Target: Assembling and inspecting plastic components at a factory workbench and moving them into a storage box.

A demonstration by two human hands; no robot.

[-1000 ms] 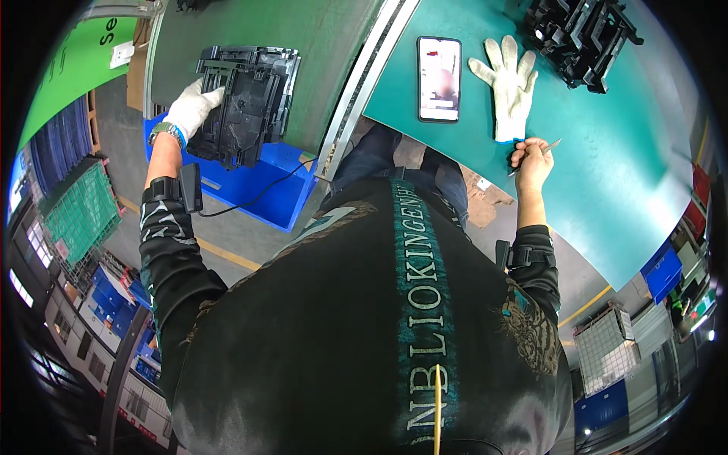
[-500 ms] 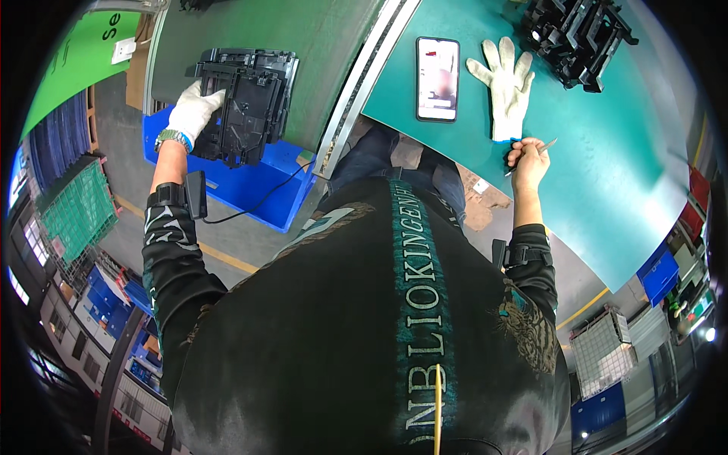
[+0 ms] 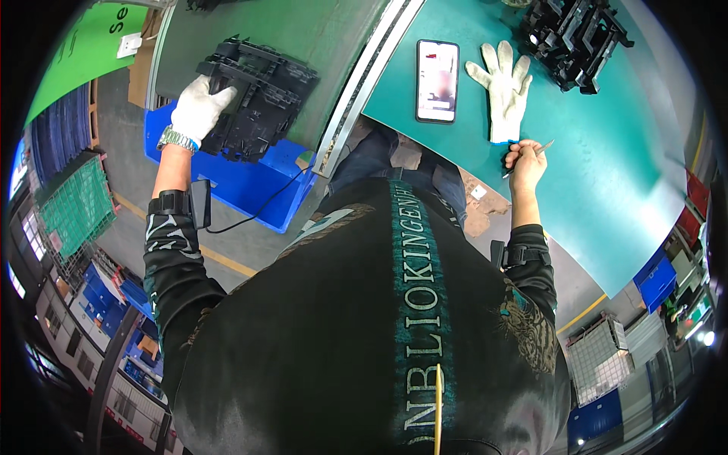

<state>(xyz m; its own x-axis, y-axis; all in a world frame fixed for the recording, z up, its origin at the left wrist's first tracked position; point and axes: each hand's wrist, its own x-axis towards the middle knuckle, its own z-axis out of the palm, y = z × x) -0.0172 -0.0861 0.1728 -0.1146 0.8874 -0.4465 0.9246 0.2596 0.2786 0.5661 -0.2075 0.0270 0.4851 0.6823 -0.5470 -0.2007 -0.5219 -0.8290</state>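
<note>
A black plastic frame assembly (image 3: 267, 102), broad and flattish with ribs, slots and a raised crossbar toward its far side, sits askew at the left, its left edge in the left grip (image 3: 200, 112), its near end above a blue bin (image 3: 236, 188). At the right, a slim tool (image 3: 546, 146), mostly hidden by the right grip (image 3: 525, 165), points its narrow tip far and right.

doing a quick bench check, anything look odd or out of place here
One white glove lies on the green tabletop, right of the phone, while the left hand wears a similar one and the right hand is bare. No spill or breakage stands out.
</note>
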